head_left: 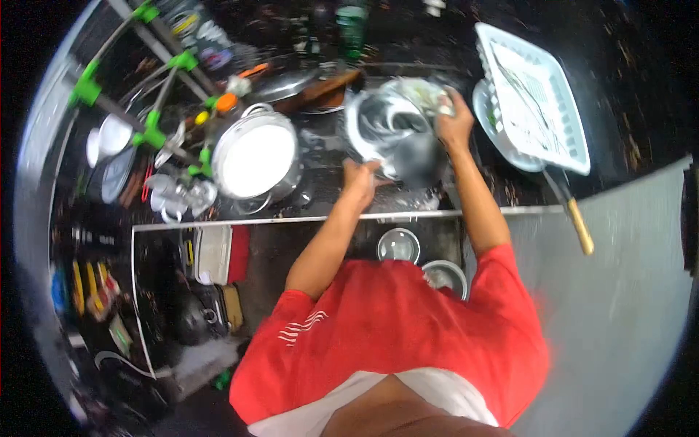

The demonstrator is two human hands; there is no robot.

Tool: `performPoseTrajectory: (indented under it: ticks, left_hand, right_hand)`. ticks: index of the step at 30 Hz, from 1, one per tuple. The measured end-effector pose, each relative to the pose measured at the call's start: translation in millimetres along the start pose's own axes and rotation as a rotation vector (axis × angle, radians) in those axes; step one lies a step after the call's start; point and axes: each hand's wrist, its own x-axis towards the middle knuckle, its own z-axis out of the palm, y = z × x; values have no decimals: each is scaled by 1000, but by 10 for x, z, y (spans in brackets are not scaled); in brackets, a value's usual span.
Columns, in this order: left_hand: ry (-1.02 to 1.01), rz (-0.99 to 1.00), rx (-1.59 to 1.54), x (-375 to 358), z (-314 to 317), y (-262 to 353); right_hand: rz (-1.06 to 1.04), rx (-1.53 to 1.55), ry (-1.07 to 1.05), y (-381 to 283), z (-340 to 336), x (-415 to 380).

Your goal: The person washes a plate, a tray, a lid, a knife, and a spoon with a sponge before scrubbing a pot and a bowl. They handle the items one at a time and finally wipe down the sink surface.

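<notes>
A round, shiny metal bowl smeared with white suds sits over the sink area at the middle of the dark counter; motion blurs its lower right side. My left hand is closed on the near left rim, thumb on top. At the far right of the bowl, my right hand is closed around a foamy, pale greenish-white scrubbing pad, pressed near the rim. Left of the bowl stands a large metal pot filled with something white.
A white plastic dish basket rests on a pale basin at right, with a wooden-handled utensil jutting over the counter edge. A rack with green joints, cups and a lid stand at left. Bowls sit below.
</notes>
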Motion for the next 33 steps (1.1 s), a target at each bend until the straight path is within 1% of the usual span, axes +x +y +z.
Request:
performPoseTrajectory:
  ticks: [2,3,4,5,6,8,9,10,11,12,13,14,15,16,17,18,19,21,22,23,24,25,27,28,30,31,32,33]
  left_hand:
    - [2,-50,-10,17,-55,-19]
    - [-20,-45,-47,-26,-68,30]
    - [-48,-51,-77,-59,-78,64]
    - [-60,-81,-51,21,-138,23]
    - [-242,-71,-52,54,-207,25]
    - [-157,29,-79,-206,-93,152]
    - [-131,-29,17,-49,-160,74]
    - [-309,165,382,18,-268,-14]
    - [-411,153,231,50,-321,-90]
    - [-511,144,75,51,-355,-142]
    - [-507,150,59,-17,-376,-128]
    - [-495,85,89,-121,-389,-78]
    - [-481,20,119,-168,-418,-43]
    - [-478,28,107,-126,-437,-42]
    - [-401,194,208,-83,-437,-65]
    - [-320,350,311,-116,-449,-26]
    - [-322,345,305,-140,-463,19]
    - [-307,102,231,-197,-436,200]
    - [-315,96,237,-197,-523,443]
    - [-921,5,-117,-137,-689,791]
    - [-1505,-103,-504,-87,-787,971]
    - [-1510,-118,-504,-101,-729,809]
    - [-493,-29,269,-124,-550,229]
    - [-499,-43,270,-48,-582,61]
    - [-370,52,289,76,-604,-182]
    - [-401,28,297,31,-588,-150]
    - [-403,-46,297,-1,-602,-109]
    - [-407,-117,302,-33,-616,12]
  right_hand:
    - [-36,150,1,-323,124,119]
    - [-43,258,-150,-536,204,140]
    - [1,422,-368,-786,306,124]
    - [31,318,-561,-1449,232,1]
    - [-222,326,-634,-1652,411,-75]
    - [-532,165,-739,-2059,823,-271]
    - [-521,98,-871,-2320,979,-383]
    - [-520,-73,-972,-2556,1117,-484]
    - [-588,-114,-1006,-2583,1401,-578]
    - [-593,-248,-1078,-2599,1679,-648]
    - [-575,-303,-1144,-2481,1988,-745]
    - [-559,-358,-1207,-2402,2221,-825]
    - [-572,-365,-1218,-2435,2267,-883]
    - [-640,-481,-1292,-2444,2270,-944]
    - [-703,-599,-1364,-2448,2283,-985]
    - [-701,-604,-1376,-2429,2323,-1026]
    - [-729,-666,-1427,-2399,2362,-1047]
    - [-780,-755,-1485,-2444,2359,-1015]
    - [-768,-756,-1481,-2419,2370,-1031]
    - [-799,-788,-1482,-2370,2393,-1048]
    - [-828,-820,-1482,-2339,2416,-1054]
    - [-812,-821,-1479,-2343,2438,-1051]
    - [-840,-955,-1627,-2361,2500,-1045]
    - [-823,-954,-1634,-2380,2505,-1038]
    - [-585,-829,-1636,-2397,2496,-970]
    - [-531,-713,-1661,-2356,2530,-930]
    - [-467,-601,-1671,-2299,2550,-864]
    - [-410,-230,-1503,-2095,2586,-864]
